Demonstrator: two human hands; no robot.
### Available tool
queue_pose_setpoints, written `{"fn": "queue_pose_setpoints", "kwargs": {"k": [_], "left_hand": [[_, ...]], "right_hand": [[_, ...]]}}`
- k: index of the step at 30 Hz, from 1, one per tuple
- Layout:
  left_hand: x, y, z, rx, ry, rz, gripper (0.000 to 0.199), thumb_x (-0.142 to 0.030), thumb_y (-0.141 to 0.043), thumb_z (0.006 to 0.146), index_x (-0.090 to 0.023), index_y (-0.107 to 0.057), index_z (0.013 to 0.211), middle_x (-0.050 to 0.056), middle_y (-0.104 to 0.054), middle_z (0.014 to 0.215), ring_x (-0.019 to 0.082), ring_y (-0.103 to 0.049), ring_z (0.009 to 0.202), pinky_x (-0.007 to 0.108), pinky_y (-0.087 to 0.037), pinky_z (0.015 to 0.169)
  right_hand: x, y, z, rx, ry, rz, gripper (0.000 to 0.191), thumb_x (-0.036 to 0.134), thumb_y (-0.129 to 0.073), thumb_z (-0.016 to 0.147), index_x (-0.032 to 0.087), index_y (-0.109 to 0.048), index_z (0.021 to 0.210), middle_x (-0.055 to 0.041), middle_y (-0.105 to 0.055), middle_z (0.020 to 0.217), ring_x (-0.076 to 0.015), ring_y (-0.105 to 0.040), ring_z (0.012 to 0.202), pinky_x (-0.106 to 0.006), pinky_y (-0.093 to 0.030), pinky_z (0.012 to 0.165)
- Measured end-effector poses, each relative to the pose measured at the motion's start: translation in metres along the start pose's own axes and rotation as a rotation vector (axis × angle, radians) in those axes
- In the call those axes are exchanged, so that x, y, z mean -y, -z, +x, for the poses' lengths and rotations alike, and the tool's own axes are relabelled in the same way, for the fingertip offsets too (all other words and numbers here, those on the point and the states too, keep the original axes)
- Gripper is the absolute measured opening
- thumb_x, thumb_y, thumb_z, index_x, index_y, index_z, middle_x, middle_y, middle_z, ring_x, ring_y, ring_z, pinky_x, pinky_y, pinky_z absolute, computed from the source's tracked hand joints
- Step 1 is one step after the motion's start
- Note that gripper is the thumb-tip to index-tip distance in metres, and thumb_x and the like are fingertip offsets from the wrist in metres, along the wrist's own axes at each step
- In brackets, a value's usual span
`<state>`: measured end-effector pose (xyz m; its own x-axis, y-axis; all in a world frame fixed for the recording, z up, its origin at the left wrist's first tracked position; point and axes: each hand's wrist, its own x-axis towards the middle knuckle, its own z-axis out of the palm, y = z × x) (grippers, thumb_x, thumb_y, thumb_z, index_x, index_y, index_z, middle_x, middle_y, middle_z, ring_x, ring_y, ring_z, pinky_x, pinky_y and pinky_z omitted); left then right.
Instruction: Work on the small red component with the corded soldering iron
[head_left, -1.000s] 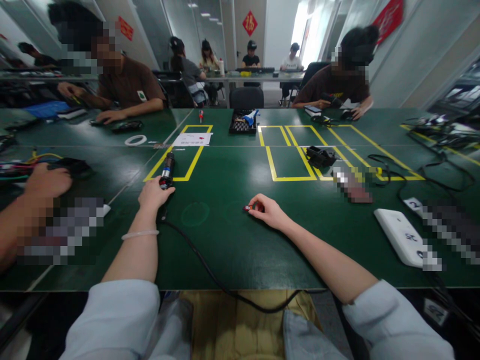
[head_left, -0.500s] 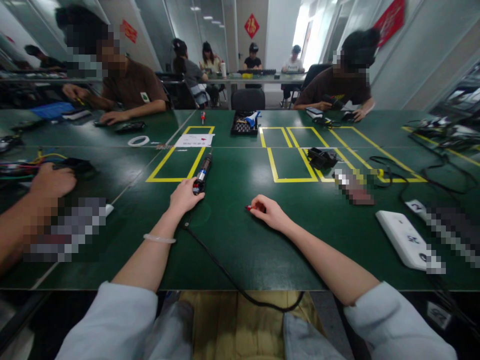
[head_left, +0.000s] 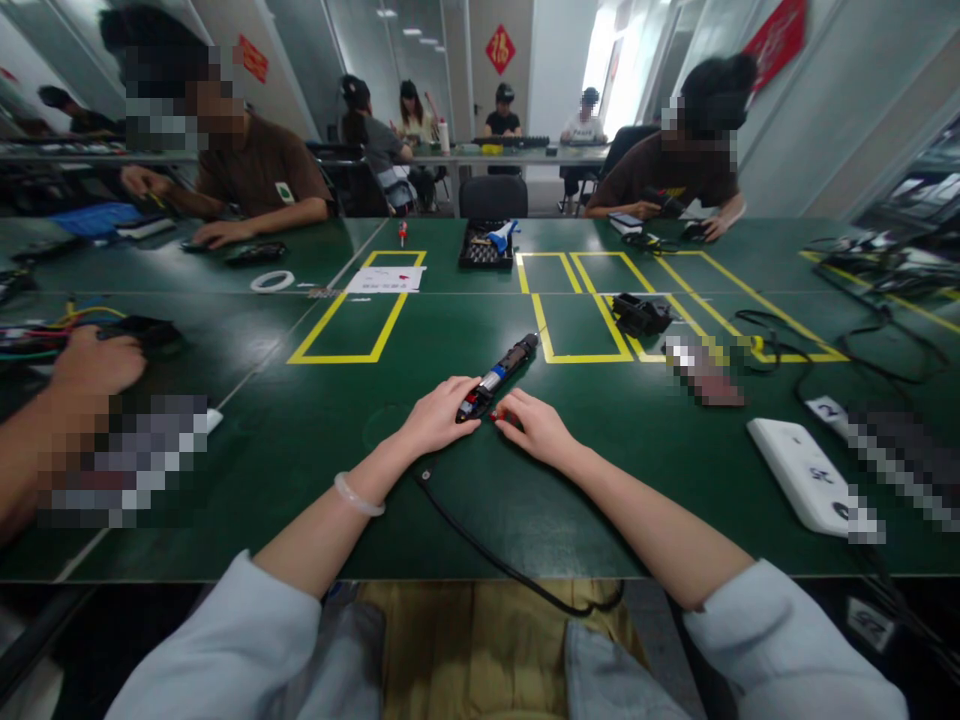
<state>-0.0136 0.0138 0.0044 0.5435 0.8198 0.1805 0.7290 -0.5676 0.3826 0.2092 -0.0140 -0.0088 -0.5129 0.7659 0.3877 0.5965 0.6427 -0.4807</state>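
On the green table [head_left: 315, 430], my left hand [head_left: 442, 415] is closed on the near end of a dark elongated device [head_left: 496, 378] with silver, blue and red parts inside. The device slants away to the right. Just right of its near end, my right hand [head_left: 536, 425] pinches a small red piece [head_left: 498, 413]. Its exact shape is too small to tell. A black cable [head_left: 480, 545] runs from beside my left wrist over the table's front edge.
Yellow tape outlines [head_left: 375, 358] mark the table. Beyond are a black tray [head_left: 474, 262], a white tape ring [head_left: 272, 281] and a black holder [head_left: 641, 313]. A white power bank [head_left: 799, 475] lies right. Another person's hand [head_left: 97, 362] is at the left; more people sit opposite.
My left hand has brought the device rightward, close to my right hand, and turned it so that it slants more. The cable has shifted right as well. My right hand has barely moved.
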Motion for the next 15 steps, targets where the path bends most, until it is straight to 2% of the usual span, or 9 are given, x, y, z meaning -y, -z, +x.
{"fn": "queue_pose_setpoints", "kwargs": {"k": [7,15], "left_hand": [[-0.0100,-0.0049,-0.0020,0.029,-0.114,-0.043,0.066,-0.034,-0.063,0.081,-0.024,-0.040,0.142,0.010,-0.046,0.140,0.028,-0.047,0.126,0.039,-0.042,0.104],[-0.0094,-0.0055,-0.0027,0.028,-0.148,-0.018,0.064,-0.036,-0.062,0.083,-0.023,-0.040,0.141,0.011,-0.046,0.140,0.026,-0.047,0.127,0.040,-0.042,0.105]], "right_hand": [[0.0034,-0.0017,0.0003,0.007,0.061,-0.081,0.002,0.021,-0.055,0.090,0.020,-0.055,0.091,-0.0067,-0.059,0.100,-0.0187,-0.056,0.087,-0.028,-0.043,0.075],[-0.0023,-0.0068,0.0016,-0.035,0.135,-0.099,0.009,0.021,-0.061,0.088,0.020,-0.061,0.097,-0.0088,-0.061,0.110,-0.0214,-0.057,0.100,-0.032,-0.045,0.085]]}}
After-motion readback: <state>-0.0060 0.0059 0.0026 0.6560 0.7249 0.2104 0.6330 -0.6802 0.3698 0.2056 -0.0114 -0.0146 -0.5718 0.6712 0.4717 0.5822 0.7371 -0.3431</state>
